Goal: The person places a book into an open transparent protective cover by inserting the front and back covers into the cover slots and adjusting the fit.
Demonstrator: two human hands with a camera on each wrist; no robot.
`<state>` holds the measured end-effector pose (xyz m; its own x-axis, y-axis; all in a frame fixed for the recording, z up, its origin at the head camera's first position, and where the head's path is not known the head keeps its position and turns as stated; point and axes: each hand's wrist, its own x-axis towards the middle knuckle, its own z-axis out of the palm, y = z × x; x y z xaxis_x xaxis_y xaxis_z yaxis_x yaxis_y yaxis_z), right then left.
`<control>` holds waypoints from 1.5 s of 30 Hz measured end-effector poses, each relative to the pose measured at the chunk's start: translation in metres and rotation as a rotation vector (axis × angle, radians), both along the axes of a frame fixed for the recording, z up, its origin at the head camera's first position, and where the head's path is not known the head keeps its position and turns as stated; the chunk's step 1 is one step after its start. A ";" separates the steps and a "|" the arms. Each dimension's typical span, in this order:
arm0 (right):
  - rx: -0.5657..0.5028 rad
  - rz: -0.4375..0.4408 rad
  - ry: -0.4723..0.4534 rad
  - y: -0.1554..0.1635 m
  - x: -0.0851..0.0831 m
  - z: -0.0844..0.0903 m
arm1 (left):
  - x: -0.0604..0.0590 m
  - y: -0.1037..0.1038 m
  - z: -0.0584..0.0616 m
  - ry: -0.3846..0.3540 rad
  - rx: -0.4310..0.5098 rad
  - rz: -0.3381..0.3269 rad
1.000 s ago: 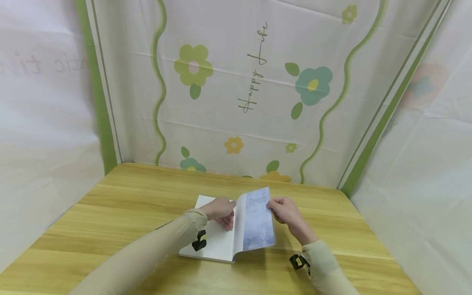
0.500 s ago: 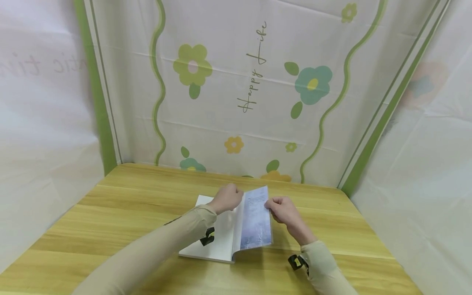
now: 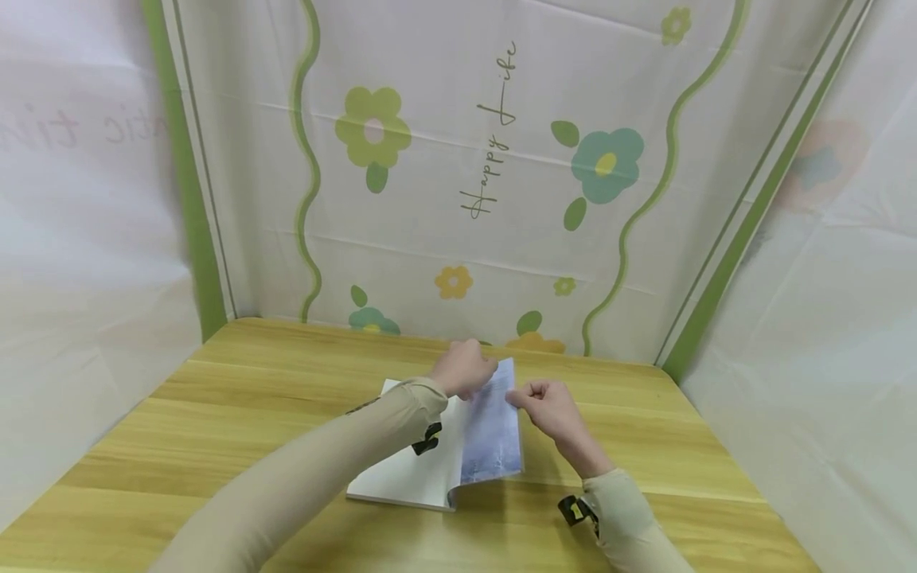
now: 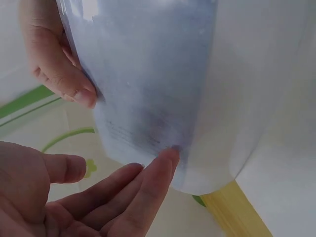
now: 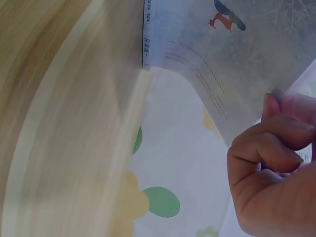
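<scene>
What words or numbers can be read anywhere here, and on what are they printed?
"Happy Life": script running up the flowered backdrop cloth.
"tic tim": faint mirrored letters on the left side sheet, cut off.
Small print on the book's lifted blue cover: too blurred to read.

Bright, even light; both wrist views blurred, edges warped.

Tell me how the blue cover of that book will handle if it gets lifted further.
Probably floppy: the blue cover already bows where the right hand pinches its edge. Likely a bit slick, since the left wrist view shows a glossy sheen where the left hand touches it with its fingertips. The book itself seems thin and light, so it may shift on the table.
</scene>
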<state>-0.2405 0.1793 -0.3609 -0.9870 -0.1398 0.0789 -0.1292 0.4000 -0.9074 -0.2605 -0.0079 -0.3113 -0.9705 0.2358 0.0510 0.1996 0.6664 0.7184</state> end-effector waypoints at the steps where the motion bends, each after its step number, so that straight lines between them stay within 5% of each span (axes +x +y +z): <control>1: 0.002 -0.003 0.008 -0.001 0.000 0.000 | 0.000 0.002 0.001 -0.014 -0.006 0.003; 8: -0.023 -0.025 0.066 -0.007 0.002 0.000 | -0.004 0.008 0.004 -0.085 -0.062 0.022; 29: -0.058 -0.011 0.216 -0.023 0.009 -0.003 | -0.007 0.016 0.026 -0.127 -0.153 -0.077; 39: -0.073 0.023 0.160 -0.025 0.013 -0.002 | -0.008 0.024 0.027 -0.078 -0.194 -0.103; 45: -0.076 0.074 0.108 -0.030 0.028 0.016 | -0.009 0.022 0.029 -0.065 -0.199 -0.105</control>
